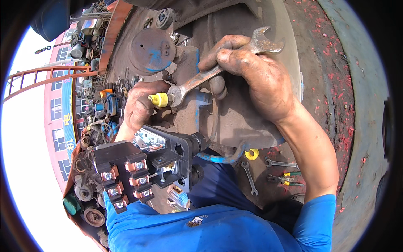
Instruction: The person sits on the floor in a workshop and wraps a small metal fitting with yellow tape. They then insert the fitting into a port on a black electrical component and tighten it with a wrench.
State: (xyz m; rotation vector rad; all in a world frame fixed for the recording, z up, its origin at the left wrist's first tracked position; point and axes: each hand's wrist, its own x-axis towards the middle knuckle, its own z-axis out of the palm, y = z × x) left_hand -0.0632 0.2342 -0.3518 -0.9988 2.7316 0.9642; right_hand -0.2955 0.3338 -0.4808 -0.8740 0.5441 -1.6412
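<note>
Wrench (pixel 199 80) lies between the two hands, long axis slanting from lower left to upper right; its lower open end meets the right side of the yellow fitting (pixel 158 100), though how fully it is seated cannot be told. Right hand (pixel 268 82) is closed around the upper shank, thumb along it, the other head projecting past the fingers. Left hand (pixel 140 105), nearer the fitting, is half curled just at its left; grip on it cannot be confirmed, fingers partly hidden. Writing: yellow and white characters on a blue sign (pixel 67 109), far left; shirt emblem (pixel 197 221) illegible.
</note>
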